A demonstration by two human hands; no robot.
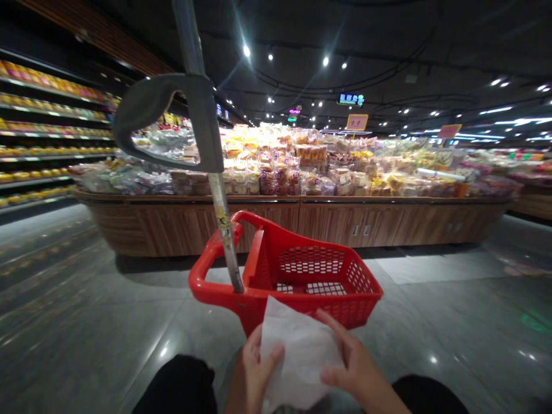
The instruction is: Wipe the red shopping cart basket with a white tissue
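Low in the head view, my left hand (257, 363) and my right hand (356, 365) grip a white sheet, which looks like a tissue or thin paper (299, 353), from its two sides. Both thumbs lie on top of the sheet, and the fingers go behind it. Just beyond my hands stands a red plastic shopping basket cart (297, 294) with perforated walls. A metal pole (228, 247) rises from the cart's left end, and a grey looped handle (211, 126) is fixed on it.
A long wood-panelled display counter (345, 221), heaped with packaged baked goods (280, 167), runs across ahead. Stocked shelves (52, 135) line the left side. Grey tiled floor (431, 310) surrounds the cart. My dark-clothed knees (176, 385) show at the bottom.
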